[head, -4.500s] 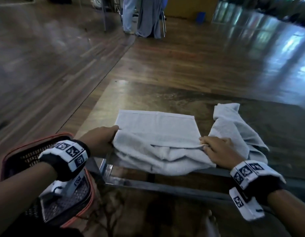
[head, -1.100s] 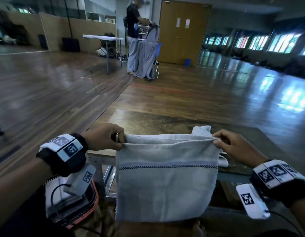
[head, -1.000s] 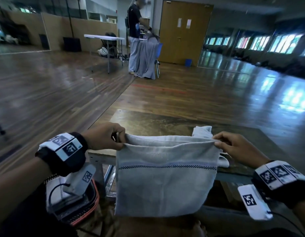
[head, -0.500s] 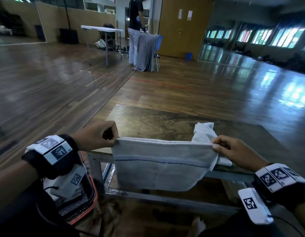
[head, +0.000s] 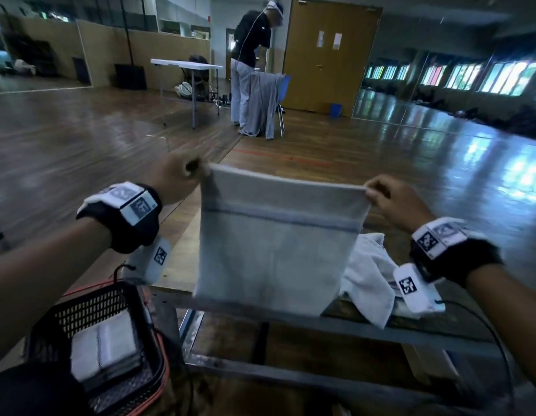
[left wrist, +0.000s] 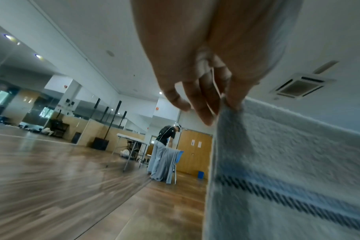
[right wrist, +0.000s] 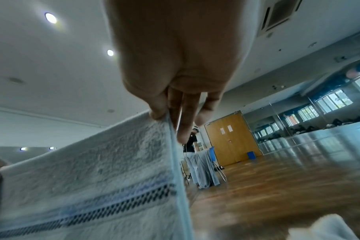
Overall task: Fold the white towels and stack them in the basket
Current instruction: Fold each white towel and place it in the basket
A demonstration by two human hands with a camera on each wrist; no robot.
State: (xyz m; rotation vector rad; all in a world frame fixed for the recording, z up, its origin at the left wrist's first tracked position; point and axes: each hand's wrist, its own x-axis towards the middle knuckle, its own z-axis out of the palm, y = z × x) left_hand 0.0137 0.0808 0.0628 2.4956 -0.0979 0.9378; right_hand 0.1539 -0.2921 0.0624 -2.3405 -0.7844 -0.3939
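Note:
A white towel (head: 275,250) with a dark woven stripe hangs stretched in the air above the table's front edge. My left hand (head: 182,175) pinches its top left corner (left wrist: 226,105). My right hand (head: 383,196) pinches its top right corner (right wrist: 164,118). A second white towel (head: 368,277) lies crumpled on the table (head: 182,253) to the right, behind the hanging one. The black basket (head: 89,304) with an orange rim sits on the floor at lower left and holds a folded white towel (head: 104,346).
The table has a metal frame (head: 380,328) along its front. Far across the wooden floor a person (head: 248,64) stands at a chair draped with grey cloth, beside a white folding table (head: 185,66). Wooden doors (head: 329,52) close the back wall.
Both hands have lifted the towel up off the table's front edge, so it hangs taller and higher than half a second ago. The view has tilted up.

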